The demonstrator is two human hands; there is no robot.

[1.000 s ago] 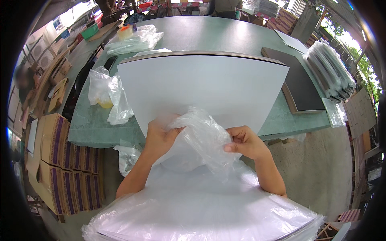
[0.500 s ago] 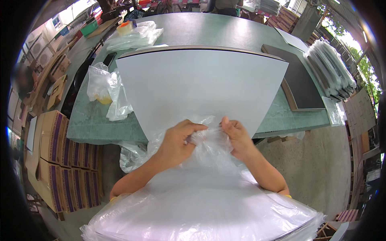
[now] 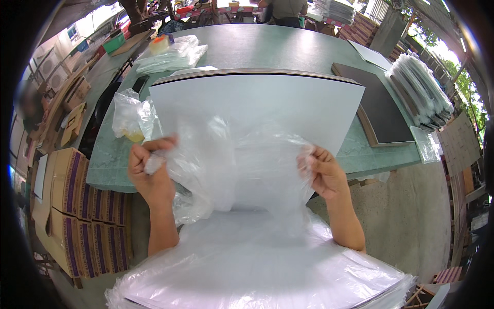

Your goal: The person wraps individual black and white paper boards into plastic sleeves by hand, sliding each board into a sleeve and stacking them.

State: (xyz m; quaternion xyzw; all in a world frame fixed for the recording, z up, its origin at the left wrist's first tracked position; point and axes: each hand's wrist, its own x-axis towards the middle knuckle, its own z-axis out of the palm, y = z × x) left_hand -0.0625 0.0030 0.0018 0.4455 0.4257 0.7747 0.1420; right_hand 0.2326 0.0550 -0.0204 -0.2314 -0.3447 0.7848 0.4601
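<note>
We are holding a thin, clear, crinkled plastic film (image 3: 262,159) between two bare hands.
Our left hand (image 3: 152,170) is pinching one side of it between thumb and fingers, blur hiding the exact contact; our right hand (image 3: 327,172) is pinching the opposite side, thumb against forefinger, the other fingers curling loosely. The film is hanging before a large stack of white-faced rectangular boards (image 3: 309,100), which is covering the middle of the green tabletop's (image 3: 267,44) near edge. We are judging the film light, limp, slippery and easily torn, hence best gripped by its rim, with gentle, even tension.
</note>
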